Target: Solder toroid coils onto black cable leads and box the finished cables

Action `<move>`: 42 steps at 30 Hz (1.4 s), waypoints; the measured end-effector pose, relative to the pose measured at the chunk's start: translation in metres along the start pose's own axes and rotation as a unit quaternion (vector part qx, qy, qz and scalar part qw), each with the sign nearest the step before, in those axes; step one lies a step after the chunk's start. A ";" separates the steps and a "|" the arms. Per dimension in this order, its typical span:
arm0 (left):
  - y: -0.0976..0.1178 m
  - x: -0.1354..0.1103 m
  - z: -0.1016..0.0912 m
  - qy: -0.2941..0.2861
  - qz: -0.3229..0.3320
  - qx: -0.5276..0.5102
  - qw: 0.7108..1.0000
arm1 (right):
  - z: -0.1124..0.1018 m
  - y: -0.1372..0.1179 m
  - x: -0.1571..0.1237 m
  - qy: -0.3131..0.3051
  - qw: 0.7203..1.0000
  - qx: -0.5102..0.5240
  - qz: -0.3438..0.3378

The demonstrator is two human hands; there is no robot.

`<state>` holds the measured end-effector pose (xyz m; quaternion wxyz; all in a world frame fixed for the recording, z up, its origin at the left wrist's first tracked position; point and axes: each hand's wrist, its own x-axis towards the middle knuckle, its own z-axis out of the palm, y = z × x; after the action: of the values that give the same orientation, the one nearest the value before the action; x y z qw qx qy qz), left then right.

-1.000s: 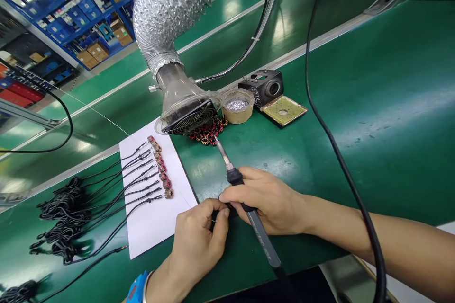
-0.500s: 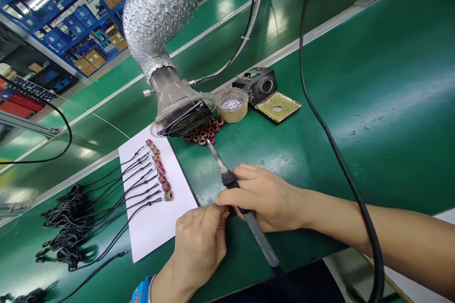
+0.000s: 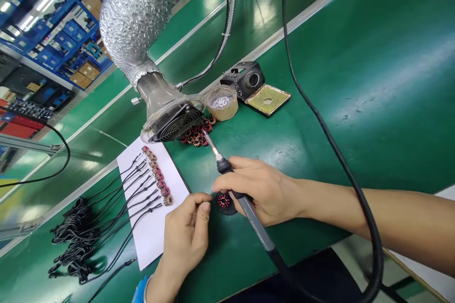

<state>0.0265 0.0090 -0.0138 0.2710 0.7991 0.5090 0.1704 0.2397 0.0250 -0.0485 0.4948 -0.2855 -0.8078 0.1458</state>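
My right hand (image 3: 265, 191) is wrapped round the dark handle of a soldering iron (image 3: 253, 220), whose metal tip points up and left toward the fume extractor. Just beside its fingertips, a small red-wound motor stator (image 3: 223, 200) sits on a round black base (image 3: 230, 209). My left hand (image 3: 186, 232) is closed in a pinch at the left edge of that base; what lies between its fingertips is too small to make out. Under the extractor hood, a pile of red and copper wound stators (image 3: 199, 136) lies behind the iron's tip.
A fume extractor (image 3: 174, 113) hangs over the bench. Behind stand a tub of solder bits (image 3: 223, 102) and an iron stand with a yellow sponge (image 3: 268, 99). White paper (image 3: 149, 246) carries a row of stators (image 3: 159, 180); black cables (image 3: 76, 236) lie left. The iron's cord (image 3: 320, 118) loops at right.
My left hand has drawn back left from my right hand, uncovering the red stator and its black base. The right hand still holds the iron. The whole view has shifted slightly.
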 end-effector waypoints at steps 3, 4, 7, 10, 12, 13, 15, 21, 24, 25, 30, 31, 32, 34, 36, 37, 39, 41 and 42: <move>0.002 0.008 -0.001 -0.060 -0.122 -0.093 0.986 | 0.001 0.000 0.000 0.007 1.000 0.004 0.007; 0.003 0.011 -0.001 -0.079 -0.141 -0.113 0.980 | 0.001 0.000 0.000 0.009 1.000 0.008 0.008; 0.005 0.015 0.001 -0.126 -0.162 -0.166 0.965 | 0.001 -0.001 0.000 0.004 0.999 0.033 0.014; 0.006 0.016 0.002 -0.144 -0.167 -0.208 0.953 | 0.000 -0.002 0.000 -0.011 0.999 0.050 0.018; 0.005 0.014 0.003 -0.145 -0.167 -0.214 0.951 | 0.001 -0.003 -0.001 -0.020 0.998 0.049 0.019; 0.004 0.013 0.003 -0.144 -0.167 -0.210 0.953 | 0.002 -0.003 -0.001 -0.022 0.998 0.047 0.019; 0.003 0.011 0.003 -0.140 -0.165 -0.193 0.957 | 0.003 -0.002 -0.002 -0.025 0.999 0.039 0.014; 0.000 0.003 0.003 -0.125 -0.157 -0.145 0.969 | 0.005 0.000 -0.005 -0.050 0.997 -0.044 -0.026; 0.002 0.001 0.002 -0.115 -0.138 -0.116 0.977 | 0.001 0.000 -0.003 -0.076 0.994 -0.063 -0.046; 0.003 0.000 0.001 -0.112 -0.129 -0.100 0.980 | 0.000 0.000 -0.003 -0.080 0.994 -0.064 -0.050; 0.002 -0.001 -0.005 -0.087 -0.100 -0.023 0.991 | -0.003 -0.001 -0.001 -0.067 0.995 -0.058 -0.044; 0.002 -0.002 -0.006 -0.079 -0.096 -0.007 0.992 | -0.003 -0.001 -0.001 -0.059 0.996 -0.052 -0.040; 0.002 -0.002 -0.006 -0.066 -0.089 0.011 0.994 | -0.003 0.000 -0.001 -0.051 0.997 -0.044 -0.035; 0.002 -0.003 -0.005 -0.030 -0.057 0.053 0.997 | -0.004 0.000 0.000 -0.032 0.999 -0.029 -0.027; 0.004 -0.004 -0.003 0.016 0.003 0.089 0.996 | -0.004 0.001 0.001 -0.008 0.999 -0.026 -0.019; 0.005 -0.005 -0.002 0.039 0.038 0.103 0.993 | -0.004 0.002 0.001 0.005 0.999 -0.028 -0.017; 0.007 -0.007 0.002 0.074 0.105 0.123 0.984 | -0.004 0.003 0.001 0.026 0.999 -0.037 -0.013; 0.009 -0.009 0.006 0.090 0.162 0.150 0.971 | -0.003 0.004 -0.001 0.039 0.998 -0.046 -0.002; 0.009 -0.009 0.008 0.095 0.188 0.171 0.963 | -0.002 0.005 -0.002 0.040 0.998 -0.050 0.004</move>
<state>0.0336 -0.0042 -0.0152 0.0444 0.8949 0.3945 0.2037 0.2438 0.0274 -0.0510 0.5117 -0.3184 -0.7922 0.0958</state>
